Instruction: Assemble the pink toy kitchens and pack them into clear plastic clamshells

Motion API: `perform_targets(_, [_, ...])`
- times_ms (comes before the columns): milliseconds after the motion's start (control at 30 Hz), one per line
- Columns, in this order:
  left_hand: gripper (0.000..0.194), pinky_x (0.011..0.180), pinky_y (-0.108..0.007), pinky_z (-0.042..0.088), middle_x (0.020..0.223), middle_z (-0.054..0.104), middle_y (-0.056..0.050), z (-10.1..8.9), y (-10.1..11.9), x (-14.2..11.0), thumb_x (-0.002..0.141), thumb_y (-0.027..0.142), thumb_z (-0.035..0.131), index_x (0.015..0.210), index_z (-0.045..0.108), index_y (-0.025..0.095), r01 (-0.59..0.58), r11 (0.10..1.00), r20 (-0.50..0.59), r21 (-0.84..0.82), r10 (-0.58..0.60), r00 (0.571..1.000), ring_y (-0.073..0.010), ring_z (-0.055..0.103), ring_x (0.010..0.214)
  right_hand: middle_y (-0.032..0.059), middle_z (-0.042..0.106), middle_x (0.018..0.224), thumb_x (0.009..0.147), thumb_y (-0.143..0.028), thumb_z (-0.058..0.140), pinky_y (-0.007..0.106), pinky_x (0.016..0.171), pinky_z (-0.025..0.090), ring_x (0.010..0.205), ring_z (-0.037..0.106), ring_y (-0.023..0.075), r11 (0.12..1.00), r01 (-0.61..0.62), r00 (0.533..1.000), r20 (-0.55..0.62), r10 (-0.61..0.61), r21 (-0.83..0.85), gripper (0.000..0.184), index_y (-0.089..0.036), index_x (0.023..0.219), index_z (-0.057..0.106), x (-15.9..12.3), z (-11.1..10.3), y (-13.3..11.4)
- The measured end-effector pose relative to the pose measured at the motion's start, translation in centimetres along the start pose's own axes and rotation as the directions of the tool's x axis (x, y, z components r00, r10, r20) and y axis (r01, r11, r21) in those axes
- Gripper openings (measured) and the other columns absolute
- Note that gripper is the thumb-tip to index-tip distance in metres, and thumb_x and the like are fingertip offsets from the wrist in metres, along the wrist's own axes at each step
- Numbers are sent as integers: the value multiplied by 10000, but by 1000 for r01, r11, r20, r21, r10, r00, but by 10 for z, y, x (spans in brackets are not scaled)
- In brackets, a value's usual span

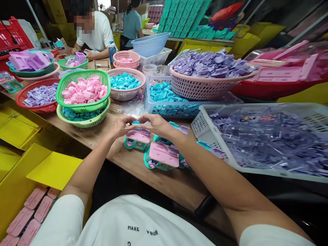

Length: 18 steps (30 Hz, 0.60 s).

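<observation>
Both hands meet over the middle of the table. My left hand [121, 126] and my right hand [156, 123] pinch a small turquoise plastic part [136, 123] between their fingertips. Just below it stands a toy car [138, 135] with a pink roof and a teal body. Whether the turquoise part touches this toy cannot be made out. A second pink-roofed toy car [164, 155] stands nearer the table's front edge. More toys of the same kind, with turquoise and lilac pieces, are partly hidden behind my right forearm.
Left of my hands, a green basket of pink parts [85, 89] sits on another basket. Behind are a blue-part crate [166, 108] and a basket of purple parts [205, 85]. A white crate [217, 147] is at right. A co-worker [99, 32] sits across the table.
</observation>
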<state>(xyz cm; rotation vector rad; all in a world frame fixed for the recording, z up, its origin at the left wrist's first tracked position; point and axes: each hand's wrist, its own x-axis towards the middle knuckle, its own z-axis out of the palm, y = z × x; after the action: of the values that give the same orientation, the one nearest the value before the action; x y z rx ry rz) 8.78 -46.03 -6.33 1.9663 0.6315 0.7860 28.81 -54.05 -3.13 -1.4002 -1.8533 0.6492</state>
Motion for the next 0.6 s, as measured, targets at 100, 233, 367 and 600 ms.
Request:
perform_targets(100, [455, 753, -279, 460, 885, 721, -62, -1, 0, -2, 727, 487, 794, 1024, 758, 145, -46, 998, -5, -30, 46, 999, -164, 599, 784, 82, 744, 903, 818, -462, 704, 344, 817, 547, 834, 685, 211, 1000, 23, 1000, -20, -23, -13, 319, -163, 928, 707, -5, 1, 2])
perform_targets(233, [491, 846, -310, 470, 982, 733, -76, -1, 2, -5, 723, 545, 791, 1033, 763, 165, -5, 983, 41, -185, 13, 999, -202, 641, 899, 78, 733, 901, 832, -330, 690, 339, 809, 532, 824, 674, 209, 991, 99, 992, -72, -106, -91, 161, -176, 878, 698, -7, 7, 4])
perform_targets(367, [545, 824, -305, 469, 858, 713, -53, 9, -2, -3, 744, 653, 724, 927, 761, 141, 186, 903, 87, -386, -166, 982, -201, 634, 868, 75, 708, 889, 843, -251, 683, 331, 794, 513, 818, 650, 205, 967, 173, 980, -66, -188, -186, 74, -182, 869, 685, -7, 9, 6])
perform_targets(600, [481, 804, -270, 466, 819, 710, -11, 31, -11, -6, 598, 518, 874, 880, 754, 148, 317, 725, 85, -612, -337, 937, -164, 630, 834, 75, 651, 875, 886, -224, 660, 297, 757, 474, 801, 607, 192, 939, 213, 972, -37, -231, -269, 63, -172, 913, 682, -10, 11, 6])
